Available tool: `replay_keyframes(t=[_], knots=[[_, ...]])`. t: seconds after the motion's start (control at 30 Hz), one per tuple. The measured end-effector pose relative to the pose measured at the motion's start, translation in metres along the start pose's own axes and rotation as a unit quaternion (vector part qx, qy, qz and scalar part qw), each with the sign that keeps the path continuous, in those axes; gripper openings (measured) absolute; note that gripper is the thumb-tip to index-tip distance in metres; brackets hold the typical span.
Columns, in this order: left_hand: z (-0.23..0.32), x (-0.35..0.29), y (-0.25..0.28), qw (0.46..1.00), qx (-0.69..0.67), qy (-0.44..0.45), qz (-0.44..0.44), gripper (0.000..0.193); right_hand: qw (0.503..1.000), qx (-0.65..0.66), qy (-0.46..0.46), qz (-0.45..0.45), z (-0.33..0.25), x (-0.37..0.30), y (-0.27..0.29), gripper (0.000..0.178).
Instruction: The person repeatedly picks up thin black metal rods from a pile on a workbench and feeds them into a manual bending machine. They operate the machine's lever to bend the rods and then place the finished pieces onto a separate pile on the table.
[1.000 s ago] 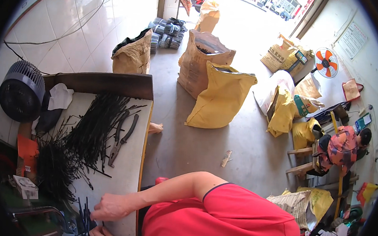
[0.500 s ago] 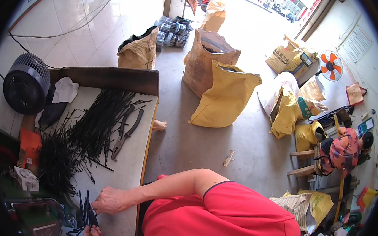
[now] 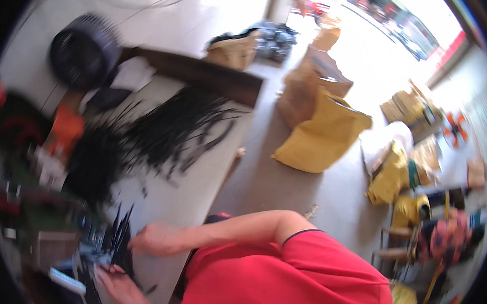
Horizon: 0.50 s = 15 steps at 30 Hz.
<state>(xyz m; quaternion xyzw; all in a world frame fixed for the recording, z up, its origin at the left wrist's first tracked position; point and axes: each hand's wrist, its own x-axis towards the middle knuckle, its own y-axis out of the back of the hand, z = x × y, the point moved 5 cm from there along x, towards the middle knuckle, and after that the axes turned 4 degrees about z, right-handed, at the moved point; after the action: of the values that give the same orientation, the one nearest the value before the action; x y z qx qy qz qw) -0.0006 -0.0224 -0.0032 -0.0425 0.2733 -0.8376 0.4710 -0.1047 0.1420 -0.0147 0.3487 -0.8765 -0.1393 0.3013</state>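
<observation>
Black strips in a small bundle (image 3: pixel 116 238) sit at the near edge of the desk (image 3: pixel 196 188), between your hands. Your right hand (image 3: pixel 157 238) touches the bundle; blur hides whether its fingers are closed. Your left hand (image 3: pixel 121 286) lies just below, grip equally unclear. A larger heap of black strips (image 3: pixel 167 125) lies farther up the desk.

One black fan (image 3: pixel 85 50), one big yellow sack (image 3: pixel 322 134), two hands (image 3: pixel 157 238), cable ties (image 3: pixel 167 125) uncountable.
</observation>
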Motion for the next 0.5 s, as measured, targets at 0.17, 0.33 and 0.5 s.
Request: replay_keyframes(t=[0.17, 0.33, 0.5], knots=[[0.009, 0.010, -0.005, 0.996, 0.066, 0.044, -0.035, 0.038, 0.992, -0.104, -0.031, -0.067, 0.003, 0.017, -0.009, 0.026], [0.006, 0.034, -0.012, 0.982, 0.178, 0.049, -0.051, 0.030, 0.993, -0.111, -0.012, 0.024, -0.011, 0.059, -0.014, 0.014], [-0.011, 0.044, -0.016, 0.988, 0.132, 0.041, -0.061, 0.026, 0.981, -0.182, -0.047, 0.041, -0.015, 0.073, -0.016, 0.015]])
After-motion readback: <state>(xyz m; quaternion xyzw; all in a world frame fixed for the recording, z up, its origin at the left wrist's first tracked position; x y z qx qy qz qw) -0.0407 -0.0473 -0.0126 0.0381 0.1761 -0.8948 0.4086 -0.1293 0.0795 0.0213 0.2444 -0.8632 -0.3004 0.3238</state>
